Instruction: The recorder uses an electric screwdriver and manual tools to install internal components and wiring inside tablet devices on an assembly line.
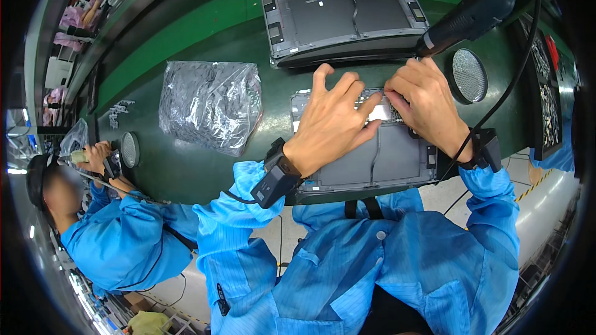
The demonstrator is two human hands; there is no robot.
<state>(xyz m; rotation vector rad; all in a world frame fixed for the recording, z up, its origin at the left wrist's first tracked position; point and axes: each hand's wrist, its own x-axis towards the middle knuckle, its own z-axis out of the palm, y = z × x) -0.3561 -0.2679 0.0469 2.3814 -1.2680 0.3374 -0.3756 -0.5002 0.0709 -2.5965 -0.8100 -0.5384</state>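
An open laptop base (397, 156) with dark battery cells and a circuit board strip lies at the table's near edge. Over its upper left part is my left hand (335, 115), fingers spread, thumb and fingertips near the board. My right hand (428, 102) bends over the board's upper right, thumb and fingers pinched together; whatever they hold is hidden. Just above the right hand is the narrow tip of a black corded tool (475, 15), which looks like an electric screwdriver. Behind both hands sits a second opened laptop (329, 15), its battery and board exposed.
A clear plastic bag of grey parts (210, 107) lies left. Right of my right hand stands a round silvery dish (470, 75). A black cable (518, 80) crosses my right wrist. At far left a co-worker (124, 229) in blue holds a tool beside another round dish (130, 149).
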